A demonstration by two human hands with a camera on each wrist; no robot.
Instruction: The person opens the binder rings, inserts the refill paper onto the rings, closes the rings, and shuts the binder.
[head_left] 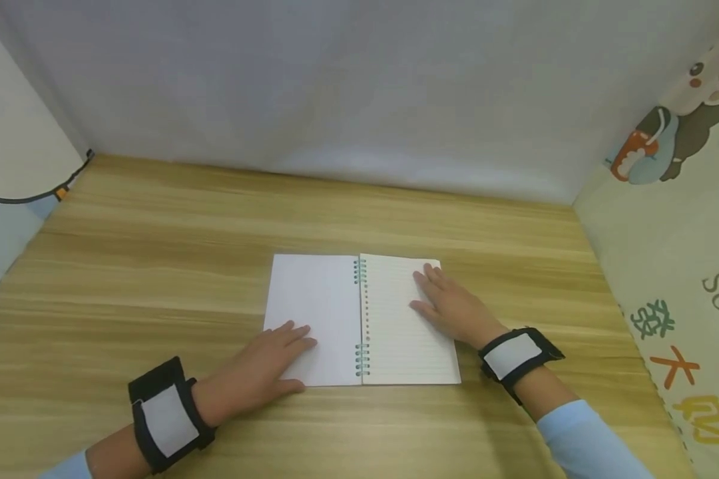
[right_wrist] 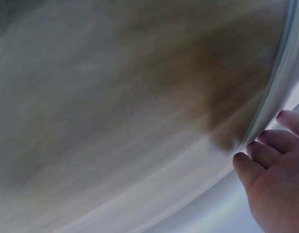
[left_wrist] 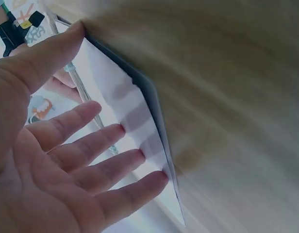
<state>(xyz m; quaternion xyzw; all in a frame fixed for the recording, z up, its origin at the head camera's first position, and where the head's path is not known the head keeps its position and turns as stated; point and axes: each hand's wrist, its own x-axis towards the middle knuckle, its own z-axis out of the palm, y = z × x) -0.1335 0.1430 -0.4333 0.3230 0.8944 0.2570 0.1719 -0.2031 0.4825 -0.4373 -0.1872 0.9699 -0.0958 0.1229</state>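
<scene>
An open spiral notebook (head_left: 389,359) lies flat, with a blank white page on the left and a lined cream page on the right. Green rings (head_left: 362,359) join the two halves at the middle. My left hand (head_left: 260,369) rests on the lower left corner of the blank page, fingers spread. In the left wrist view the same hand (left_wrist: 67,165) has its fingertips at the notebook's edge (left_wrist: 154,104). On the upper right part of the lined page lies my right hand (head_left: 455,309), fingers extended. The right wrist view catches that hand (right_wrist: 278,170) beside the notebook's edge.
The notebook lies on a wood-grain tabletop (head_left: 174,253). A pale grey wall covering (head_left: 335,100) rises behind it. Printed cloth with a cartoon animal (head_left: 695,113) and lettering hangs at the right. Each wrist wears a black strap (head_left: 170,419).
</scene>
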